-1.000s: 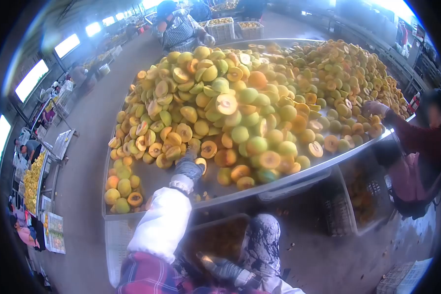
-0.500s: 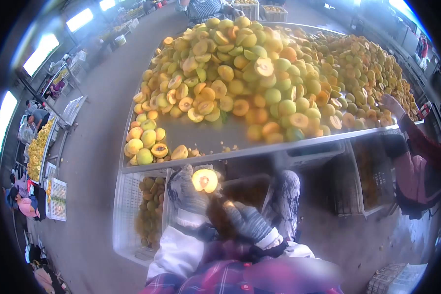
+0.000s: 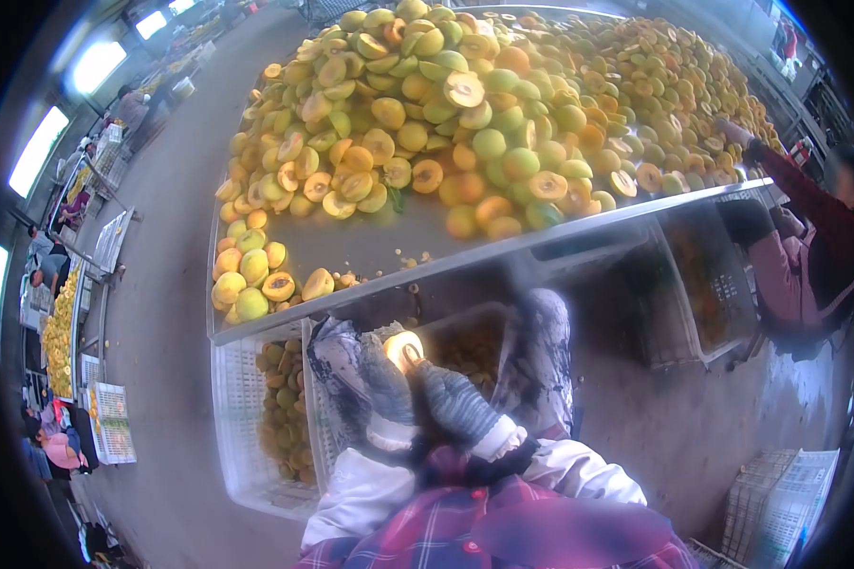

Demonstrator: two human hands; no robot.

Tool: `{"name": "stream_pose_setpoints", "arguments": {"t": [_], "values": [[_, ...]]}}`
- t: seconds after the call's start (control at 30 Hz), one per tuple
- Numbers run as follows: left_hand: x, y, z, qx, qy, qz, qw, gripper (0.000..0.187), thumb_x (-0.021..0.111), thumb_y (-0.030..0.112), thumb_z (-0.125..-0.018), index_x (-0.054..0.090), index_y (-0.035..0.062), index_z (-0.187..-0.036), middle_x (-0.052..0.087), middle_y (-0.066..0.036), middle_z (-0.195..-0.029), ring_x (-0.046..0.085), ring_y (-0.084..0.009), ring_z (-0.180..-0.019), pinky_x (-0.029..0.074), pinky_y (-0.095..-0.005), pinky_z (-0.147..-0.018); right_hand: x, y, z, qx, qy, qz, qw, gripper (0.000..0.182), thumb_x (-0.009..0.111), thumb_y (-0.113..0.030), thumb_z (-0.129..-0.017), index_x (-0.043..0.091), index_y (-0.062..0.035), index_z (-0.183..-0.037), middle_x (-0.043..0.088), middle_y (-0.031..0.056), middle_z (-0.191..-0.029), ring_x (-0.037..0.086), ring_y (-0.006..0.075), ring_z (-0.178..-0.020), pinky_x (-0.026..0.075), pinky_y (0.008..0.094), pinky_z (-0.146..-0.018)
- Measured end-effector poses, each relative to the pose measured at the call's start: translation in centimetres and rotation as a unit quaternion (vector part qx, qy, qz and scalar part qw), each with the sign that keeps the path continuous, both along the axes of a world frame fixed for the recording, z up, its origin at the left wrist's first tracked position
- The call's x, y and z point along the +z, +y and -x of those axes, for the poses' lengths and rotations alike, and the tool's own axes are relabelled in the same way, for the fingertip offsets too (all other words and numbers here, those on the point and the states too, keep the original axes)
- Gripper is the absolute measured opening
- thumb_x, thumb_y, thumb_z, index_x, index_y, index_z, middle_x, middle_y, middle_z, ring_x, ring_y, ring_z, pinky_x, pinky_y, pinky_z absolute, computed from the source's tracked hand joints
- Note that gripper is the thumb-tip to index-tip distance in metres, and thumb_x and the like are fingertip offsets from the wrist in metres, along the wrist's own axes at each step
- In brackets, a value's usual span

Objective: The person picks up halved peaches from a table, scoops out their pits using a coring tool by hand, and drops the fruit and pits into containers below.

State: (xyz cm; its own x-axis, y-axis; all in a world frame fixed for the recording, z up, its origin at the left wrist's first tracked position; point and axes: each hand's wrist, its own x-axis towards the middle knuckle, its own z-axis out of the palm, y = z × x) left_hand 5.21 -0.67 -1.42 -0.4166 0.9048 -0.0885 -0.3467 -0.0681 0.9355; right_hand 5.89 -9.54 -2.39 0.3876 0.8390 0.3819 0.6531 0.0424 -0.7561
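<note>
The left hand (image 3: 385,387), in a gray glove, has its fingers curled around a cut fruit half (image 3: 403,345), down between the knees. The right hand (image 3: 455,402) touches the fruit too, but I can't tell how tightly it is closed. A white basket (image 3: 230,427) with fruit in it sits beside the left leg. Past the knees, a big metal table (image 3: 327,254) carries a huge fruit pile (image 3: 403,114).

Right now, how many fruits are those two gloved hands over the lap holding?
1 that I can see: the fruit is in the left hand, with the right hand against it. Any tucked underneath would be hidden.
</note>
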Motion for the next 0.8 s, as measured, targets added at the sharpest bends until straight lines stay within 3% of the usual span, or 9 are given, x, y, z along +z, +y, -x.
{"name": "stream_pose_setpoints", "arguments": {"t": [0.07,0.17,0.2,0.27,0.37,0.47,0.6,0.67,0.8], "values": [[-2.3,-0.2,0.5,0.007,0.006,0.018,1.0,0.037,0.059,0.025,-0.09,0.056,-0.0008,-0.117,0.061,-0.01,-0.099,0.059,-0.017,-0.093,0.048,-0.0245,-0.082,4.5,-0.3,-1.1,0.078,0.384,0.166,0.905,0.037,0.05,-0.017,-0.095,0.048,0.0,-0.128,0.062,0.02,-0.097,0.061,0.0313,-0.087,0.047,0.0388,-0.078],[-6.7,0.9,4.8,-0.241,0.189,-0.055,0.95,0.035,0.053,0.024,-0.094,0.055,-0.0021,-0.118,0.061,-0.009,-0.103,0.059,-0.0187,-0.094,0.048,-0.027,-0.083,4.1,-1.0,-1.3,0.105,0.258,0.151,0.949,0.052,0.053,-0.009,-0.088,0.036,-0.0003,-0.137,0.06,0.0228,-0.103,0.06,0.0348,-0.092,0.046,0.0407,-0.081],[-8.4,1.0,5.0,-0.244,0.19,-0.054,0.949,0.035,0.053,0.024,-0.094,0.055,-0.0021,-0.118,0.061,-0.009,-0.103,0.059,-0.0187,-0.094,0.048,-0.027,-0.083,3.7,-1.2,-1.4,0.101,0.26,0.15,0.948,0.052,0.053,-0.009,-0.088,0.036,-0.0003,-0.137,0.06,0.0228,-0.103,0.06,0.0348,-0.092,0.046,0.0407,-0.081],[-11.2,1.1,5.1,-0.099,0.527,-0.084,0.84,0.031,0.046,0.022,-0.097,0.055,-0.0007,-0.115,0.059,-0.009,-0.105,0.058,-0.021,-0.095,0.047,-0.0312,-0.085,3.0,-1.6,-1.6,0.125,0.183,0.137,0.965,0.055,0.049,-0.008,-0.089,0.03,0.0011,-0.139,0.059,0.0262,-0.104,0.058,0.0378,-0.096,0.045,0.0414,-0.084],[10.2,-1.5,4.7,-0.188,0.598,-0.471,0.621,0.03,0.043,0.023,-0.097,0.055,0.0001,-0.113,0.059,-0.011,-0.105,0.058,-0.0228,-0.096,0.047,-0.0353,-0.086,6.4,-1.9,-3.2,0.163,0.239,0.219,0.932,0.061,0.048,-0.007,-0.086,0.024,0.0009,-0.142,0.059,0.0277,-0.106,0.056,0.0421,-0.099,0.045,0.0423,-0.086],[10.8,-1.6,4.9,-0.259,0.591,-0.495,0.582,0.034,0.051,0.003,-0.091,0.045,-0.0049,-0.123,0.051,-0.022,-0.116,0.053,-0.0338,-0.105,0.045,-0.0403,-0.089,7.6,-2.7,-4.1,0.184,0.239,0.208,0.93,0.065,0.05,-0.007,-0.084,0.022,0.0002,-0.143,0.058,0.0287,-0.108,0.056,0.0437,-0.102,0.045,0.041,-0.087],[12.4,-3.7,4.0,-0.355,0.514,-0.363,0.691,0.035,0.052,0.003,-0.09,0.046,-0.0038,-0.123,0.052,-0.02,-0.115,0.054,-0.0315,-0.103,0.046,-0.0387,-0.087,5.1,-2.1,-3.4,0.183,0.277,0.161,0.929,0.054,0.054,-0.017,-0.09,0.035,0.0021,-0.137,0.061,0.0225,-0.108,0.058,0.0354,-0.099,0.045,0.0378,-0.085],[12.6,-4.5,3.1,-0.358,0.384,-0.181,0.831,0.033,0.056,0.004,-0.087,0.05,-0.0049,-0.119,0.056,-0.02,-0.112,0.058,-0.0318,-0.098,0.048,-0.039,-0.084,7.5,-2.1,-3.4,0.143,0.63,0.175,0.743,0.049,0.054,-0.036,-0.095,0.05,0.0033,-0.125,0.063,0.0139,-0.105,0.058,0.0246,-0.096,0.045,0.0345,-0.084],[9.3,-3.0,3.1,-0.206,0.525,-0.391,0.727,0.025,0.048,0.018,-0.094,0.054,-0.0006,-0.109,0.057,-0.014,-0.104,0.056,-0.0243,-0.092,0.047,-0.0349,-0.081,7.4,-2.9,-2.5,0.137,0.645,0.128,0.74,0.056,0.046,-0.05,-0.096,0.058,0.0008,-0.116,0.063,0.007,-0.1,0.056,0.0181,-0.09,0.046,0.0339,-0.08]]}}
